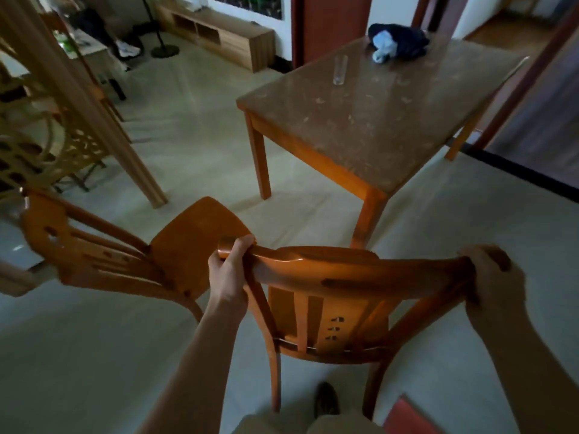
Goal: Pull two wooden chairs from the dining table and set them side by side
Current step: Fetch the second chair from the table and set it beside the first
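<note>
No legible text, label, brand, number or sign is present. Small cut-outs in the near chair [326,308] backrest cannot be read.

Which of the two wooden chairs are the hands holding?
The nearer chair, in front of the person: the left hand and right hand grip its top rail. The other chair stands untouched at its left.
</note>
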The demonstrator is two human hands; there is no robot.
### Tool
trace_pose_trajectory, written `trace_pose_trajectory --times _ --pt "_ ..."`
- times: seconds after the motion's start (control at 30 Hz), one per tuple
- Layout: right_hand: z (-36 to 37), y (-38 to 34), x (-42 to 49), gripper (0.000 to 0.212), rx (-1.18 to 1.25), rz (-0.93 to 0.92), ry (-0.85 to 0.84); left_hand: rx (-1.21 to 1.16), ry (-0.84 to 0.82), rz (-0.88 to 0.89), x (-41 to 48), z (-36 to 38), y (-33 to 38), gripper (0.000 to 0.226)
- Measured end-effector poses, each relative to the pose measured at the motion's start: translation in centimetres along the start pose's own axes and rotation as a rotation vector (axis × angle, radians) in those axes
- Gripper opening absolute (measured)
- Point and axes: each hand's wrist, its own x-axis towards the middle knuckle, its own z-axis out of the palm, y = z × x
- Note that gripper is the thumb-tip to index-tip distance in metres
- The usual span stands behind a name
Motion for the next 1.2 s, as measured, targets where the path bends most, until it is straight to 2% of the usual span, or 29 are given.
trace_pose_trajectory --times 0.07,0.2,0.33,0.4,0.57,0.77,0.8,0.9,1.07,1.2 --pt "0.8 0.5 -1.3 0.026 0.036 -0.009 0.039 0.043 -0.053 0.000 1.7 -0.3 0.4 0.063" --pt "3.2 2.3 -4.4 0.027 0.063 -0.042 0.115 0.088 -0.133 -0.066 6.1 -1.6 1.6 0.069" --pt "6.2 4.4 -8.0 0.031 0.104 -0.065 0.227 0.143 -0.212 -0.154 10.2 -3.4 2.9 0.095" --pt "7.4 5.3 -9.6 0.031 0.125 -0.084 0.291 0.148 -0.241 -0.156 11.8 -3.8 3.6 0.100" --pt "10.1 7.6 -12.8 0.032 0.161 -0.080 0.390 0.188 -0.371 -0.115 15.0 -5.4 4.2 0.087" --pt "12.7 11.0 -15.3 0.031 0.155 -0.105 0.437 0.220 -0.490 -0.042 18.2 -8.2 3.7 0.017" --pt "13.2 11.5 -15.8 0.031 0.148 -0.107 0.443 0.223 -0.508 -0.036 18.8 -8.8 3.7 0.012" --pt "14.5 12.8 -16.8 0.027 0.152 -0.119 0.456 0.236 -0.531 -0.045 20.1 -10.2 3.9 0.018" --pt "16.6 15.0 -17.7 0.035 0.142 -0.119 0.492 0.255 -0.588 -0.039 21.6 -12.1 4.1 0.010" --pt "17.7 16.4 -18.5 0.028 0.150 -0.118 0.494 0.272 -0.632 -0.026 22.2 -13.1 4.6 0.014"
